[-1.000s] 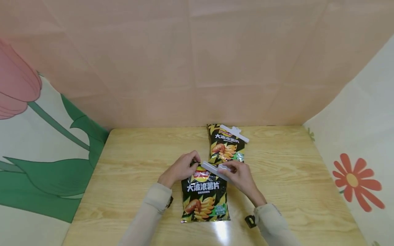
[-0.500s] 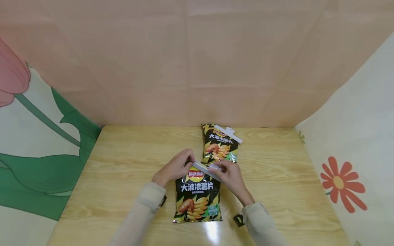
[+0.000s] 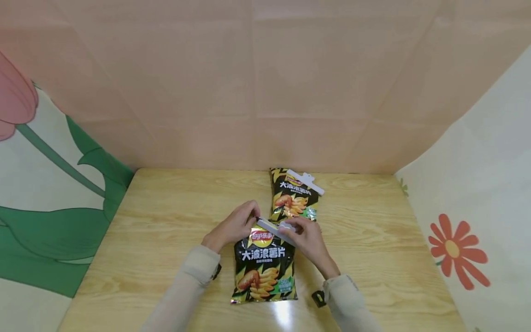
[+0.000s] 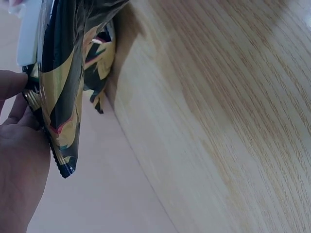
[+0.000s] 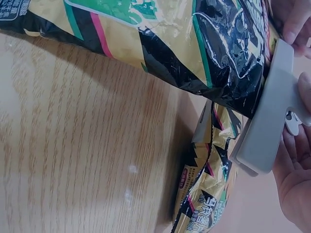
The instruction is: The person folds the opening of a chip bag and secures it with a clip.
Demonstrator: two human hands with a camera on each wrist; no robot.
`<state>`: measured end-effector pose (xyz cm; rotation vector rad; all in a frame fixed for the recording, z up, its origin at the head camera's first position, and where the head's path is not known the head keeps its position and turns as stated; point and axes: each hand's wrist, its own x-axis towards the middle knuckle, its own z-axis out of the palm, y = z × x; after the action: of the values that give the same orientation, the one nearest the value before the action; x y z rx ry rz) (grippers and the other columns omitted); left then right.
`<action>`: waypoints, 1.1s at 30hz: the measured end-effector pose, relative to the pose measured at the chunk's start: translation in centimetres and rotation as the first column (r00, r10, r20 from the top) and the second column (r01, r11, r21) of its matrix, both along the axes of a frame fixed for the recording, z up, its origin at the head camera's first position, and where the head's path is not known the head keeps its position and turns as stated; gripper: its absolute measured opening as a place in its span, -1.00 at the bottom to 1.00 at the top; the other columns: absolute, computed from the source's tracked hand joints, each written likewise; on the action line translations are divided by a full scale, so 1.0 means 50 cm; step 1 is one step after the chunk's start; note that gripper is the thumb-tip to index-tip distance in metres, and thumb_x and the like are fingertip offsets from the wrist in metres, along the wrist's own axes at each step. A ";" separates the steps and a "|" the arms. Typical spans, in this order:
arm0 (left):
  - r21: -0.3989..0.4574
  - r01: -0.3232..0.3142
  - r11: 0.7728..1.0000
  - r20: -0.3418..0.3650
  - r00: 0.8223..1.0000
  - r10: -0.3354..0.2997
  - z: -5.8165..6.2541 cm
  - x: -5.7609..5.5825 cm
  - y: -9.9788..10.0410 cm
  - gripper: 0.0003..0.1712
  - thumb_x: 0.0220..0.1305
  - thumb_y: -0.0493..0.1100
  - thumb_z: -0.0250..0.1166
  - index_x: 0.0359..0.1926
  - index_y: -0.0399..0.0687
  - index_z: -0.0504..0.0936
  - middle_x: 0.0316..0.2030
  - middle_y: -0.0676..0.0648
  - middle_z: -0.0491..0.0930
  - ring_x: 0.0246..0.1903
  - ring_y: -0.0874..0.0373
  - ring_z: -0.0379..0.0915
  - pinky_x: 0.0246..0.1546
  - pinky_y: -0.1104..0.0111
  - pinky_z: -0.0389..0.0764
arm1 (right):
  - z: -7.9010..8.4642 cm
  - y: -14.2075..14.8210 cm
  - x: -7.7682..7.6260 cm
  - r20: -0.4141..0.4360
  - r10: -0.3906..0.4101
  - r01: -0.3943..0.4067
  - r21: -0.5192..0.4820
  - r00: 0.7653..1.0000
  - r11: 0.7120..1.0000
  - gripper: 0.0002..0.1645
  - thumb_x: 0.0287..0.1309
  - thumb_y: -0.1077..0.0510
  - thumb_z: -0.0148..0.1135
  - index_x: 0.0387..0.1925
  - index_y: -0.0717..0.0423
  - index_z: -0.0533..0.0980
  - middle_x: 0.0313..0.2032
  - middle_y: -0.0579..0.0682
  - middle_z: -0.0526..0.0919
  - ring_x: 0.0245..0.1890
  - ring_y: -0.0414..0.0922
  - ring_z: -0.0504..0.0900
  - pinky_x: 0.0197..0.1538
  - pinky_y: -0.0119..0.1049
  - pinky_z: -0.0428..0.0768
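A black and yellow bag of potato chips (image 3: 265,288) lies in front of me, its top edge lifted toward both hands. My left hand (image 3: 234,226) pinches the bag's top left corner between thumb and fingers, as the left wrist view also shows. My right hand (image 3: 309,240) grips the handle of a pale grey bag clip (image 5: 268,109), thumb on one side and fingers behind. The clip sits slanted across the bag's top edge, its left end close to my left fingertips. In the right wrist view, its lower end reaches past the bag's side.
Behind stands a second chip bag (image 3: 286,211), close to the back wall, with a white clip (image 3: 306,181) slanted across its top right. Both rest on a wood-grain table (image 3: 178,198). Printed flower cloths (image 3: 456,249) form the side walls.
The head view has turned slightly, so everything sits further left. The clip's left end appears a little nearer my left fingers. Both hands keep their holds.
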<state>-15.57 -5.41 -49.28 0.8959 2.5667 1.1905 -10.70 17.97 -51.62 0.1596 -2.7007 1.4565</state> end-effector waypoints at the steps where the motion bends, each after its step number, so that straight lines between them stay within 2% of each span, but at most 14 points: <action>1: 0.001 0.005 1.000 -0.003 1.000 -0.005 -0.001 0.000 0.001 -0.83 0.30 -0.47 0.13 -0.22 -0.13 0.47 -0.24 -0.04 0.55 -0.27 0.19 0.42 -0.22 0.37 0.52 | -0.001 0.001 0.000 0.002 -0.001 0.001 -0.005 1.000 1.000 -0.70 -0.03 0.08 0.54 -0.23 0.10 0.72 -0.34 0.01 0.72 -0.42 -0.22 0.55 -0.35 -0.44 0.52; 10: 0.001 0.022 1.000 0.012 1.000 -0.022 -0.003 0.004 0.006 -0.83 0.32 -0.47 0.15 -0.26 -0.12 0.46 -0.26 -0.05 0.55 -0.27 0.20 0.44 -0.23 0.39 0.55 | -0.007 0.001 0.008 0.026 -0.004 0.005 -0.030 1.000 1.000 -0.70 -0.03 0.07 0.54 -0.23 0.07 0.72 -0.33 0.00 0.72 -0.41 -0.22 0.55 -0.34 -0.44 0.52; 17: -0.002 0.020 1.000 0.026 0.999 -0.020 0.003 0.008 -0.002 -0.85 0.34 -0.45 0.14 -0.29 -0.14 0.47 -0.26 -0.05 0.54 -0.28 0.20 0.44 -0.24 0.42 0.57 | -0.008 -0.005 0.006 -0.001 0.005 -0.005 -0.015 1.000 1.000 -0.69 -0.04 0.05 0.55 -0.23 0.08 0.72 -0.34 -0.01 0.71 -0.42 -0.22 0.54 -0.35 -0.44 0.52; 28: 0.011 0.020 1.000 0.005 1.000 -0.020 0.007 -0.001 -0.005 -0.85 0.36 -0.44 0.14 -0.30 -0.12 0.48 -0.27 -0.03 0.54 -0.29 0.21 0.43 -0.25 0.42 0.57 | 0.000 -0.010 -0.002 -0.020 0.004 -0.005 -0.020 1.000 1.000 -0.74 -0.02 0.09 0.54 -0.25 0.07 0.73 -0.34 0.00 0.72 -0.42 -0.23 0.56 -0.35 -0.44 0.52; 33: 0.021 0.016 1.000 0.028 0.999 -0.017 0.011 0.000 0.000 -0.88 0.37 -0.42 0.15 -0.26 -0.13 0.50 -0.26 -0.04 0.56 -0.26 0.17 0.49 -0.22 0.42 0.60 | 0.001 -0.005 -0.001 -0.024 0.003 -0.004 -0.016 1.000 1.000 -0.75 -0.01 0.09 0.54 -0.25 0.06 0.73 -0.34 -0.01 0.72 -0.42 -0.23 0.56 -0.35 -0.44 0.52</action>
<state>-15.54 -5.43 -48.71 0.8962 2.5243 1.2184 -10.77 17.74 -51.57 0.1797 -2.6709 1.4669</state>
